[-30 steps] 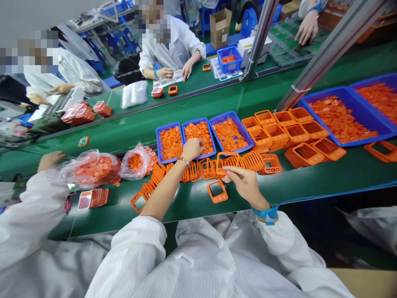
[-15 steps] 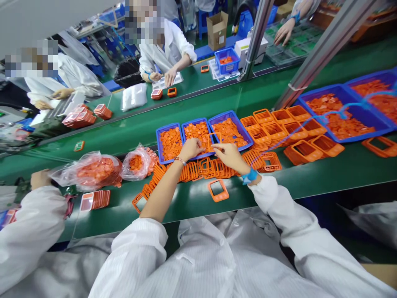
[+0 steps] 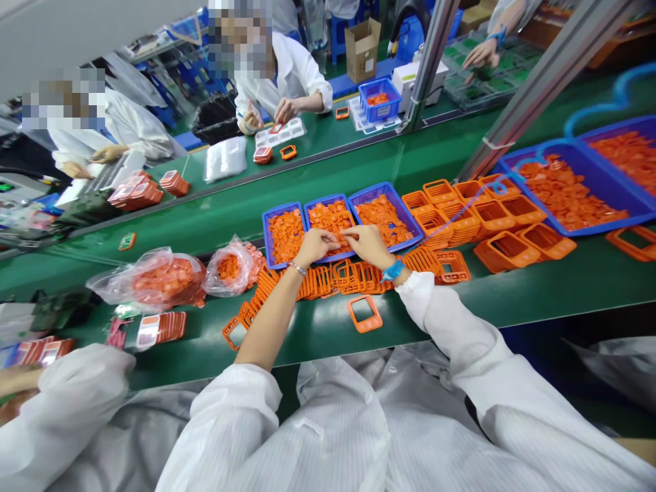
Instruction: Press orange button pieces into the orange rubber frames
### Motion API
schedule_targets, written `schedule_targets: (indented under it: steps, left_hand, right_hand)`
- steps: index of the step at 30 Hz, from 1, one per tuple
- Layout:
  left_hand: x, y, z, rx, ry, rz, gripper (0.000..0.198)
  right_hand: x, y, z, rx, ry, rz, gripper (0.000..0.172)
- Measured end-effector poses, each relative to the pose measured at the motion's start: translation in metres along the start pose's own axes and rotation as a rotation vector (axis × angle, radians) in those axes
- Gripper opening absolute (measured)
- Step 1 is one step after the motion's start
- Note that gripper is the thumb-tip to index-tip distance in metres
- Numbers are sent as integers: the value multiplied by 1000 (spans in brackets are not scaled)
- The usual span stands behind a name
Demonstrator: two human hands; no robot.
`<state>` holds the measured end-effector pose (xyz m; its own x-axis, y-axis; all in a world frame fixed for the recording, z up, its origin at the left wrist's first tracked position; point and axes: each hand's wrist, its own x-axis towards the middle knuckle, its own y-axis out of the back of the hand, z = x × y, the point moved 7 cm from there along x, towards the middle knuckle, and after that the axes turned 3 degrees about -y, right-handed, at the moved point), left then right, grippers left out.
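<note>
Both my hands meet over the middle blue tray of small orange parts. My left hand is curled, fingertips pinched at the tray's front edge. My right hand is closed too, holding a thin orange frame whose edge shows between the two hands. A blue wrist strap sits on my right wrist. Rows of orange frames stand on edge just below my hands. A single orange frame lies flat on the green belt nearer to me.
Two more blue trays flank the middle one. Stacked orange housings and large blue bins lie to the right. Bags of orange parts lie left. A neighbour's white sleeve is at lower left. Other people work across the far belt.
My right hand has carried the orange frame up from near the flat frame to the middle tray, meeting my left hand. The neighbour's hand at left has drawn back from the bag.
</note>
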<state>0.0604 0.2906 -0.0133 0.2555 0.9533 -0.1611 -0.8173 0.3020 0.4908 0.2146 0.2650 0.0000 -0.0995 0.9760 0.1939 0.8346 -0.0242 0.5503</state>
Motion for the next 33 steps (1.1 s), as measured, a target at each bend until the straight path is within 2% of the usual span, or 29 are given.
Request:
schedule_targets:
  steps: [3, 5, 8, 12, 15, 19, 25, 29, 33]
  left_hand:
    - [-6, 2, 3, -133, 34, 35, 19]
    - [-11, 5, 6, -234, 50, 102, 21]
    - [-24, 4, 9, -412, 68, 223, 23]
    - [-50, -13, 12, -664, 106, 302, 30]
    - [-68, -31, 14, -809, 134, 337, 37]
    - [-81, -53, 17, -936, 162, 373, 43]
    - [-96, -76, 21, -1096, 182, 408, 46]
    - [-104, -77, 23, -992, 192, 369, 45]
    - [-107, -65, 23, -846, 144, 350, 43]
  right_hand:
    - [1, 2, 6, 42, -45, 33, 23]
    - [0, 3, 7, 89, -67, 42, 25]
    - [-5, 0, 6, 204, -101, 13, 40]
    - [-22, -2, 1, 568, -165, 54, 63]
    - [-39, -2, -7, 701, -173, 129, 64]
    - [-59, -3, -18, 651, -175, 162, 51]
    - [-78, 1, -25, 531, -144, 176, 55]
    - [-85, 8, -23, 461, -185, 179, 51]
    - [-88, 17, -26, 428, -140, 200, 39]
